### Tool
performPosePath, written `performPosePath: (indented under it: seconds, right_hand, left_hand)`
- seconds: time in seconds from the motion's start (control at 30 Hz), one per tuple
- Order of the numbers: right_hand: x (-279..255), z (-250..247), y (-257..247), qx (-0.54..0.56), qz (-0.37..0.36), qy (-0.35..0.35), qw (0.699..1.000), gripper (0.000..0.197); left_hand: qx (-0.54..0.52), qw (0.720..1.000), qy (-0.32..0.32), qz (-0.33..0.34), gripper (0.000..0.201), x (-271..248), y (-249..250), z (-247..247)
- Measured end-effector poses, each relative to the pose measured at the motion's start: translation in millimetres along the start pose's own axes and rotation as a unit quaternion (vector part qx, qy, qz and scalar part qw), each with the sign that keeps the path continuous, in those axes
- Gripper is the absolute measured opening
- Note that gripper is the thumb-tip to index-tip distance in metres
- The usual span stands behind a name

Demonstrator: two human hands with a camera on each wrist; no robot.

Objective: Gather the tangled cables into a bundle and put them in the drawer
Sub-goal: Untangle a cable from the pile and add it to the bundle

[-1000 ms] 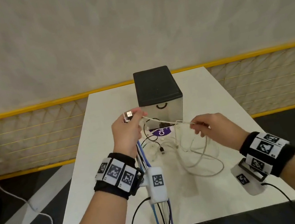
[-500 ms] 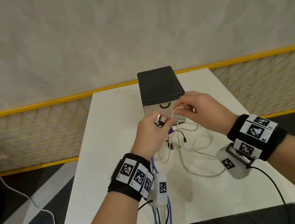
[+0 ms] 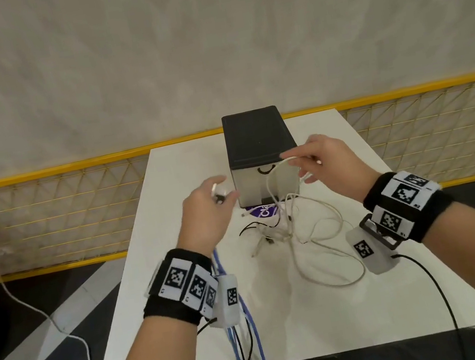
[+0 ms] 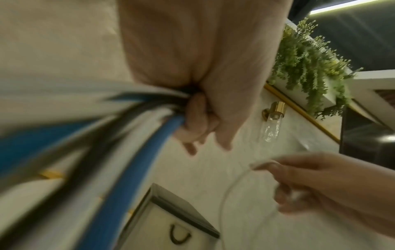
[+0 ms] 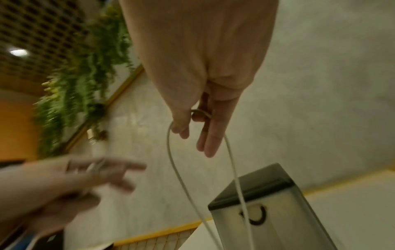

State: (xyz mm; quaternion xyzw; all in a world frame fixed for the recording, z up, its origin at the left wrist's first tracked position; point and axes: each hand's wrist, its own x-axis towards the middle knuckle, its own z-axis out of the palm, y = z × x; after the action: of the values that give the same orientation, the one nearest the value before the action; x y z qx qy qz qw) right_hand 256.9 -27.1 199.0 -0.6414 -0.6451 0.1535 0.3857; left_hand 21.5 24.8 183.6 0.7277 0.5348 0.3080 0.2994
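A small drawer box (image 3: 260, 156) with a black top and a shut white drawer front stands at the table's middle. My left hand (image 3: 213, 196) grips a bunch of blue, black and white cables (image 4: 136, 152) that hang past my wrist and over the table's front edge (image 3: 247, 352). My right hand (image 3: 315, 163), raised in front of the drawer box (image 5: 267, 208), pinches a loop of white cable (image 5: 177, 169). Below it, the white cable (image 3: 321, 247) and thin black leads lie tangled on the table (image 3: 184, 284).
A purple label (image 3: 262, 211) lies flat at the foot of the drawer box. A yellow mesh fence (image 3: 62, 217) runs behind the table. A white cord (image 3: 48, 318) trails on the dark floor to the left.
My hands were close together in front of the drawer box; now they have drawn apart, the left going left with its bunch and the right lifting a white loop to the right.
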Motion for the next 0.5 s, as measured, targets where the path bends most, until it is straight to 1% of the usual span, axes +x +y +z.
performPosePath:
  seconds: [0.03,0.07,0.1,0.13,0.17,0.23,0.27,0.33,0.43,0.5]
  right_hand:
    - [2.3,2.2,-6.9,-0.06,-0.052,-0.014,0.997,0.024]
    - [3.9,5.7,-13.9,-0.111,-0.101,-0.029,0.988,0.023]
    - [5.1,9.3,-20.7,-0.136,-0.135,-0.039,0.981,0.021]
    - [6.0,11.8,-26.2,-0.133,-0.147,-0.043,0.979,0.018]
    - [7.0,13.1,-29.8,-0.114,-0.144,-0.041,0.982,0.017]
    - [8.5,13.6,-29.0,-0.088,-0.121,-0.035,0.988,0.017]
    - [9.0,14.2,-23.6,-0.091,-0.107,-0.037,0.989,0.013]
    - [10.4,16.0,-6.7,-0.112,-0.058,-0.039,0.991,0.001]
    - [10.8,18.8,20.9,-0.104,0.035,-0.035,0.993,0.016]
    - [9.3,20.2,31.0,-0.098,0.056,-0.04,0.993,0.021]
  left_hand:
    - [-0.038,0.998,0.0,0.04,0.04,-3.8,9.6,4.7]
    - [-0.083,0.994,-0.02,0.062,0.04,-6.8,17.7,10.2]
    - [-0.122,0.989,-0.048,0.069,0.038,-9.1,24.1,15.3]
    - [-0.147,0.984,-0.072,0.067,0.033,-9.8,27.6,19.8]
    - [-0.159,0.982,-0.079,0.063,0.023,-9.5,29.5,22.7]
    - [-0.179,0.981,-0.042,0.06,0.002,-7.5,29.7,21.6]
    - [-0.188,0.98,-0.007,0.061,0.008,-6.9,28.1,19.3]
    - [-0.204,0.976,0.063,0.047,0.013,-5.4,22.1,13.2]
    - [-0.235,0.961,0.148,0.001,0.016,-2.2,5.8,2.7]
    - [-0.23,0.959,0.161,-0.032,0.015,1.8,-7.2,-3.3]
